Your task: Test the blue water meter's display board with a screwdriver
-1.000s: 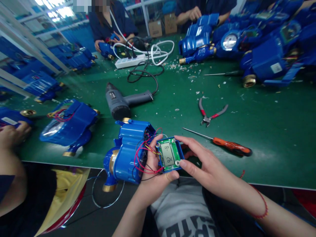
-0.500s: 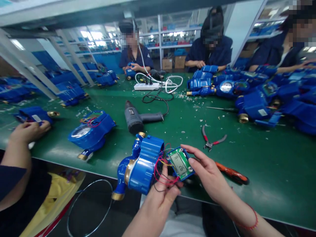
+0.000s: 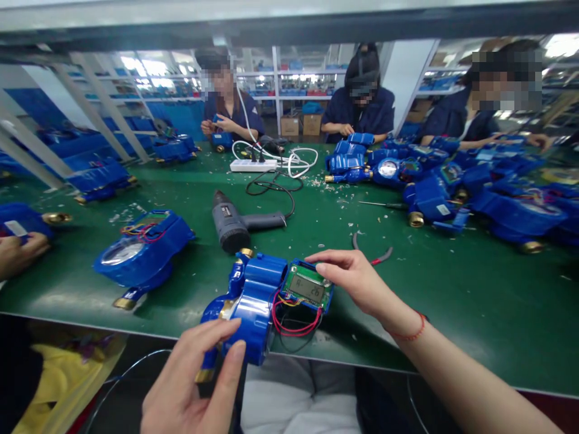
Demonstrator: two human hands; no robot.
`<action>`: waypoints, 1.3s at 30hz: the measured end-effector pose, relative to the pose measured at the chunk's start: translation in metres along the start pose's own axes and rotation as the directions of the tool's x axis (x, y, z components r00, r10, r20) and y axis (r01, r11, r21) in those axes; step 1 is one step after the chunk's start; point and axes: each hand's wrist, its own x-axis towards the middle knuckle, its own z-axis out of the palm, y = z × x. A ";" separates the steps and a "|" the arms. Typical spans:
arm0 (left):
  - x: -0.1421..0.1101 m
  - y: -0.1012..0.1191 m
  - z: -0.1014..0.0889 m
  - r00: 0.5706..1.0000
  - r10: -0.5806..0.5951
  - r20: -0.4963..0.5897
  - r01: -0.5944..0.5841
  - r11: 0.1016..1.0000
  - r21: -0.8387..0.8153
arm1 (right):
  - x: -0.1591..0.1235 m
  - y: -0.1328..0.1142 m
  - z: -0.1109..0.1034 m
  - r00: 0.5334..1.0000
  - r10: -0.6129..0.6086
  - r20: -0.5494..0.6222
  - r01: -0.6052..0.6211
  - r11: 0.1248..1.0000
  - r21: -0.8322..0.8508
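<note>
the left hand (image 3: pixel 192 377), thumb and forefinger parted, is at the near side of the blue meter (image 3: pixel 260 292) — whether it touches, i cannot tell. beyond it to the right, red wires (image 3: pixel 294 332) loop to the display module (image 3: pixel 306 288), its far edge pinched by the right hand (image 3: pixel 355 278). past that hand lie cutters (image 3: pixel 383 257) — farther left, a heat gun (image 3: pixel 229 224).

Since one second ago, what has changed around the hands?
The left hand let go of the display module and moved to the blue meter wired to it; the module, right hand still on it, is closer to that meter. The heat gun stayed put.
</note>
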 end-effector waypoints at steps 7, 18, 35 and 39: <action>0.008 -0.004 0.029 0.981 -0.121 0.149 0.032 0.869 0.494 | 0.014 0.004 0.007 0.999 0.051 0.004 -0.051 0.995 0.087; 0.033 -0.037 0.017 0.902 -0.400 0.159 0.375 0.912 0.167 | 0.035 -0.009 0.016 1.000 0.018 0.003 -0.018 1.000 -0.014; 0.053 -0.048 -0.027 0.588 -0.506 0.630 0.807 0.416 -0.419 | 0.073 -0.034 0.065 0.984 -0.155 0.085 0.158 0.987 -0.028; 0.040 -0.046 -0.018 0.703 -0.487 0.518 0.681 0.671 -0.293 | 0.083 -0.029 0.065 0.991 -0.108 0.080 0.106 0.994 0.034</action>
